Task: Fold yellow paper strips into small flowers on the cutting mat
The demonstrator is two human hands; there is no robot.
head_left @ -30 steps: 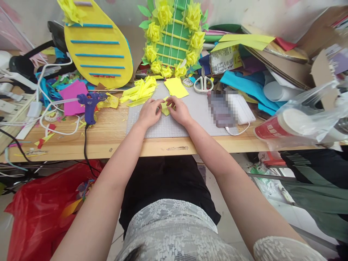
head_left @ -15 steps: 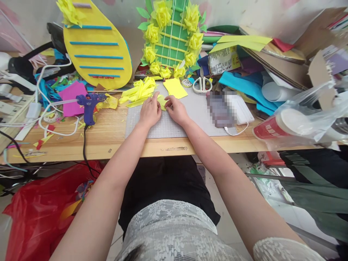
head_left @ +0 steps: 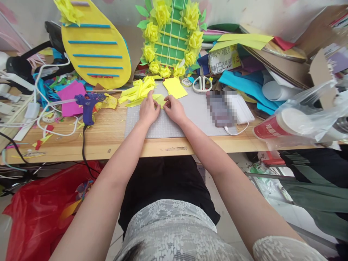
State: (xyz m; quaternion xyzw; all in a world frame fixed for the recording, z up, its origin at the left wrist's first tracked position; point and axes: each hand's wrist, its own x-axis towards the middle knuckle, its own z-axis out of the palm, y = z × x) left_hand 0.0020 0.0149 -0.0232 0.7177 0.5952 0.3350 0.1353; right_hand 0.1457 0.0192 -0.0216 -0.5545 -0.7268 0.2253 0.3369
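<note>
Between my hands, over the grey cutting mat (head_left: 174, 127), is a piece of yellow crepe paper (head_left: 159, 98). My left hand (head_left: 149, 109) has its fingers curled at the paper's left side. The thumb and fingers of my right hand (head_left: 174, 108) pinch its right edge. Just behind lie a pile of folded yellow paper strips (head_left: 138, 90) and a stack of yellow paper squares (head_left: 175, 87). White-handled scissors (head_left: 202, 84) and a roll of tape (head_left: 186, 82) rest at the mat's back edge.
A purple glue gun (head_left: 88, 108) stands on the left with its cord over the table edge. Behind are a yellow striped board (head_left: 95, 49) and a green one (head_left: 174, 40) ringed by paper flowers. To the right are a phone (head_left: 221, 108), a white power bank (head_left: 239, 108) and a bagged cup (head_left: 272, 127).
My hands have shifted very slightly, and a bit more of the yellow paper shows between them. The view has moved a little; everything else lies as before.
</note>
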